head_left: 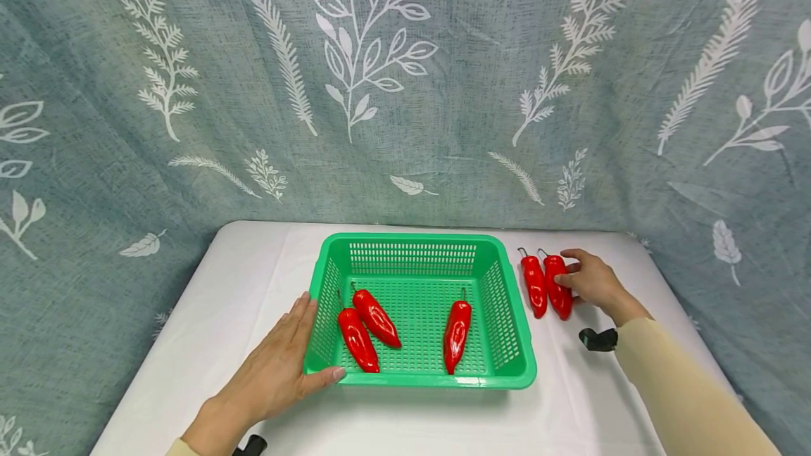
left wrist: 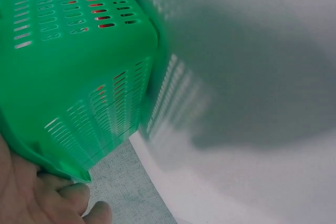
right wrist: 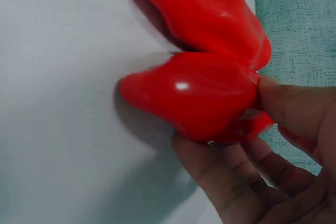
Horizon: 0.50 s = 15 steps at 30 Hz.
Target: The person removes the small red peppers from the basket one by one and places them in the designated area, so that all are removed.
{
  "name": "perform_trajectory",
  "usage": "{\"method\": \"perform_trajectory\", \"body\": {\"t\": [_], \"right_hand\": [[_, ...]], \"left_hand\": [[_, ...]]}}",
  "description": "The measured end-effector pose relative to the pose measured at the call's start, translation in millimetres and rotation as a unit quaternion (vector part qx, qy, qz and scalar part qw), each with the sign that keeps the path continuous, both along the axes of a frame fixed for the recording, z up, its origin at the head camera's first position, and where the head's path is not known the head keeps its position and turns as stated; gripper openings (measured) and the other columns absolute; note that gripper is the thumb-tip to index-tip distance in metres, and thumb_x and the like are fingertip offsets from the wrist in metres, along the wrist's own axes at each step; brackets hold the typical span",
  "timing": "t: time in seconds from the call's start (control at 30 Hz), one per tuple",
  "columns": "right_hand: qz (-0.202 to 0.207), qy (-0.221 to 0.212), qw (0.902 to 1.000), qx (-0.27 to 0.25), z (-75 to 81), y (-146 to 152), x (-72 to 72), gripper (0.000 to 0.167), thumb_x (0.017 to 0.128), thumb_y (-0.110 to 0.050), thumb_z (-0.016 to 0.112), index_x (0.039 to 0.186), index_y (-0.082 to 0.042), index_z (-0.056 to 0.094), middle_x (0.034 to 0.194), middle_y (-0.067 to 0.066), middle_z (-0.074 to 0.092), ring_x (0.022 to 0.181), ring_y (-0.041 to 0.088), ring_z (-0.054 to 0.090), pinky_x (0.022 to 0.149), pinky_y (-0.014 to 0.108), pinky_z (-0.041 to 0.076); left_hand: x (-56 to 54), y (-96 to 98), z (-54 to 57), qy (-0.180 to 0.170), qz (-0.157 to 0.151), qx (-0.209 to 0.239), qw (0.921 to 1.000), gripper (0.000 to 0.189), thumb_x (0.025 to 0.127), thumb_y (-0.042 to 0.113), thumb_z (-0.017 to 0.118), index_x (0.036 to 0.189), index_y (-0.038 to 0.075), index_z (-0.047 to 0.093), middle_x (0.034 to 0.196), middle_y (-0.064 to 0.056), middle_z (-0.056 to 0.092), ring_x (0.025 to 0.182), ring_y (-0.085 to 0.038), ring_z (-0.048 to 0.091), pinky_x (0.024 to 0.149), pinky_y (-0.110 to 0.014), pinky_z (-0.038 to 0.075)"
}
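Observation:
My left hand (head_left: 279, 357) rests against the left side of a green plastic basket (head_left: 421, 380), fingers extended along the rim and thumb over the front left corner. In the left wrist view its fingertips (left wrist: 79, 198) show beside the rim. Inside the basket lie two red peppers (head_left: 358, 340) (head_left: 376, 319) at the left and one pepper (head_left: 457, 336) at the right. Right of the basket, my right hand (head_left: 595, 280) pinches a red pepper (right wrist: 194, 98) between thumb and fingers. Another pepper (right wrist: 205, 14) lies right alongside it on the white cloth.
The basket stands on a table with a white cloth (head_left: 253, 273). Behind and at both sides hangs a grey-green leaf-patterned curtain (head_left: 456, 160). Black wrist devices (head_left: 598, 340) sit at each sleeve. The basket's perforated walls rise around the peppers inside.

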State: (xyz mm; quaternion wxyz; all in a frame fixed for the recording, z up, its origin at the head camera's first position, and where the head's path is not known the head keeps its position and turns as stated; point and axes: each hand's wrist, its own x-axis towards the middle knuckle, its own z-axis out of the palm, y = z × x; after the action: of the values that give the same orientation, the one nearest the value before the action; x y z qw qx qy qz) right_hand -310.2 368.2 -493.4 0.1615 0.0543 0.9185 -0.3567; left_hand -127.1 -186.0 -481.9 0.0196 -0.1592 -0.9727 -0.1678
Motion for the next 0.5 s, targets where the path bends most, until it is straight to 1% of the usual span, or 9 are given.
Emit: {"method": "perform_trajectory", "body": {"t": [0.17, 0.37, 0.5], "right_hand": [[-0.009, 0.021, 0.9996, 0.015, -4.3, 1.5, 2.5, 0.068, 0.102, -0.013, 0.065, 0.158, 0.007, 0.032, 0.143, 0.039, 0.048, 0.107, 0.038, 0.069, 0.076, 0.039, 0.067], [-0.020, 0.039, 0.9988, 0.022, -7.8, 0.1, 2.0, 0.068, 0.103, -0.017, 0.066, 0.157, 0.009, 0.034, 0.143, 0.039, 0.048, 0.102, 0.035, 0.072, 0.077, 0.040, 0.067], [-0.029, 0.046, 0.9979, 0.035, -8.1, -0.3, 4.1, 0.067, 0.103, -0.019, 0.066, 0.155, 0.009, 0.036, 0.143, 0.039, 0.048, 0.106, 0.039, 0.070, 0.080, 0.041, 0.066]], "left_hand": [[0.3, 0.5, 0.4, 0.000, -0.002, 0.002, 1.0000, 0.117, 0.092, 0.080, 0.057, 0.166, -0.003, 0.023, 0.174, -0.021, 0.021, 0.160, -0.039, 0.028, 0.126, -0.056, 0.034], [1.4, -0.4, -0.1, -0.003, -0.001, 0.003, 1.0000, 0.116, 0.092, 0.080, 0.057, 0.166, -0.002, 0.022, 0.175, -0.020, 0.019, 0.160, -0.038, 0.027, 0.126, -0.056, 0.033], [1.2, -0.3, -0.6, -0.004, -0.002, 0.001, 1.0000, 0.116, 0.092, 0.080, 0.056, 0.167, -0.002, 0.021, 0.175, -0.020, 0.019, 0.160, -0.038, 0.026, 0.126, -0.056, 0.033]]}}
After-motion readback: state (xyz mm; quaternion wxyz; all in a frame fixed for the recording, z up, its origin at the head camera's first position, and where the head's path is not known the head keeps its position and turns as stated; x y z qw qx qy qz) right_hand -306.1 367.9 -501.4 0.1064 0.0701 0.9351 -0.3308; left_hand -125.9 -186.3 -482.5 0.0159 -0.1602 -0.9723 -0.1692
